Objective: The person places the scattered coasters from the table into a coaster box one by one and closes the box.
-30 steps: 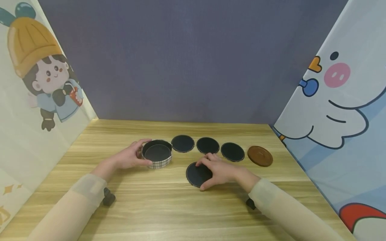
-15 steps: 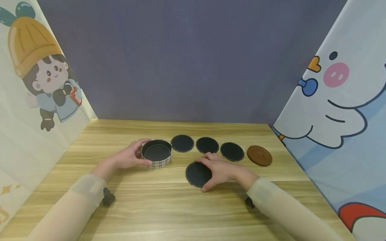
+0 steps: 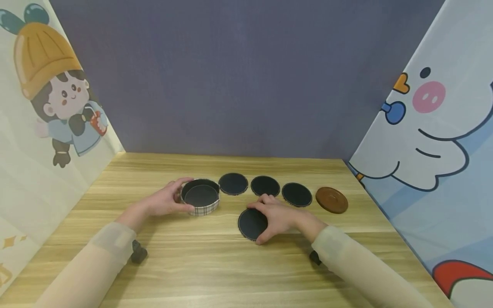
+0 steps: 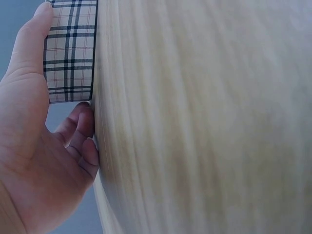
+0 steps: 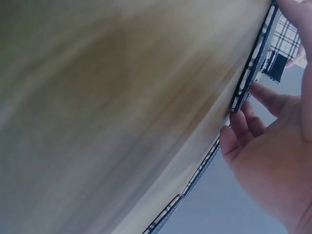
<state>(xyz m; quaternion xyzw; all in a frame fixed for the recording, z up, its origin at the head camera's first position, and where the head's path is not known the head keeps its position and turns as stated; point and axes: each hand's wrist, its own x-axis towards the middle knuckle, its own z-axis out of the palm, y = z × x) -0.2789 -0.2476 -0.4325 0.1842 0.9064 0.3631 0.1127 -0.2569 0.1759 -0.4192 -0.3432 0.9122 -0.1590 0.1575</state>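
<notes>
My left hand (image 3: pixel 164 201) grips the side of a round, open-topped coaster holder (image 3: pixel 206 210) between thumb and fingers. The holder has a plaid outer wall (image 4: pixel 73 51) and a black inside, and stands on the table. To its right, my right hand (image 3: pixel 278 217) holds a round black coaster (image 3: pixel 251 224) by its rim, thumb at the near side and fingers at the far side. Part of that coaster is hidden under the hand. In the right wrist view, the coaster's patterned edge (image 5: pixel 253 61) lies between thumb and fingertips, at or very close to the tabletop.
Behind the hands, a row of black coasters lies on the wooden table (image 3: pixel 192 265): one at left (image 3: pixel 233 183), one in the middle (image 3: pixel 265 186), one at right (image 3: pixel 297 194). A brown round disc (image 3: pixel 332 199) ends the row. A dark panel (image 3: pixel 239 85) stands behind.
My right hand has shifted slightly along the coaster's rim, with its fingers drawn back from the top toward the edge. The left hand and the coaster holder have not visibly moved.
</notes>
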